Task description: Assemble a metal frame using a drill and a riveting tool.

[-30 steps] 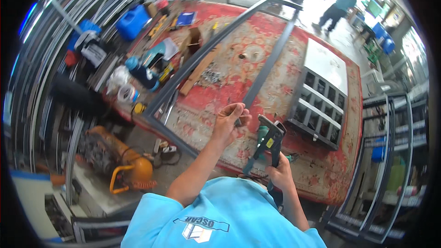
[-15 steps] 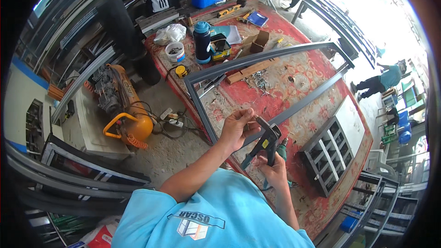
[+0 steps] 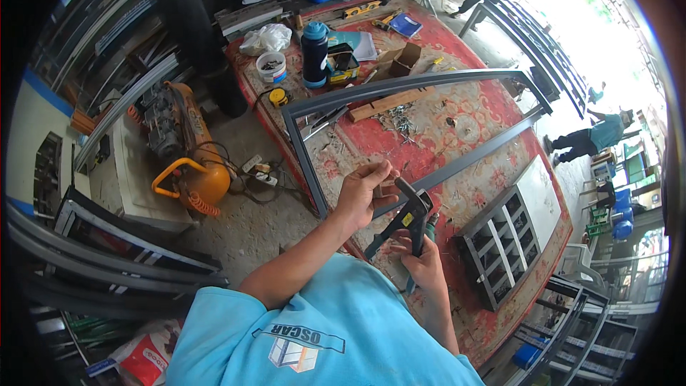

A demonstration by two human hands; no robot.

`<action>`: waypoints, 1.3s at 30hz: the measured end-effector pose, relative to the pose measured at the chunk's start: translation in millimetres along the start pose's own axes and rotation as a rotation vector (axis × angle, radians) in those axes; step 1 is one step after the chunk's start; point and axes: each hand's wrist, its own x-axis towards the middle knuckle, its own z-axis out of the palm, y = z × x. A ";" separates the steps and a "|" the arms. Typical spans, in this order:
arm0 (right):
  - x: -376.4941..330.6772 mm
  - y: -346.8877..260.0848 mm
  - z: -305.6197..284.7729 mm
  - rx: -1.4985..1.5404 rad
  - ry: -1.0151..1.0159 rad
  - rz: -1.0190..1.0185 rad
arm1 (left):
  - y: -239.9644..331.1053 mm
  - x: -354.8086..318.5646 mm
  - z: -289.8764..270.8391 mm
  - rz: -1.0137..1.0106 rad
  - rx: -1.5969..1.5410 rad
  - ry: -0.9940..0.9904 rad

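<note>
My right hand (image 3: 424,266) is wrapped round the handle of a black hand riveter (image 3: 411,220) with a yellow label, held over the table's near edge. My left hand (image 3: 361,194) is up beside the riveter's head, thumb and forefinger pinched together. Whatever lies between those fingertips is too small to make out. Beyond my hands, a dark grey metal frame (image 3: 468,165) lies across the table, one bar passing behind the riveter. A green power tool (image 3: 431,227) rests on the table, partly hidden by the riveter and my right hand.
The table (image 3: 493,111) has a red patterned cover. On it are a slatted panel (image 3: 504,243), loose screws (image 3: 401,123), a wood strip (image 3: 389,104), a bottle (image 3: 314,56) and a white tub (image 3: 271,67). An orange compressor (image 3: 204,182) stands left; a person (image 3: 607,131) is at far right.
The riveter has shifted slightly left and down with my right hand. My left hand stays pinched near its head, a little farther left. The whole view has shifted slightly.
</note>
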 end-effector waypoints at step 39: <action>88.3 98.3 -27.8 -0.983 -0.447 0.433 | -149.6 -13.1 -223.0 -0.194 0.926 0.824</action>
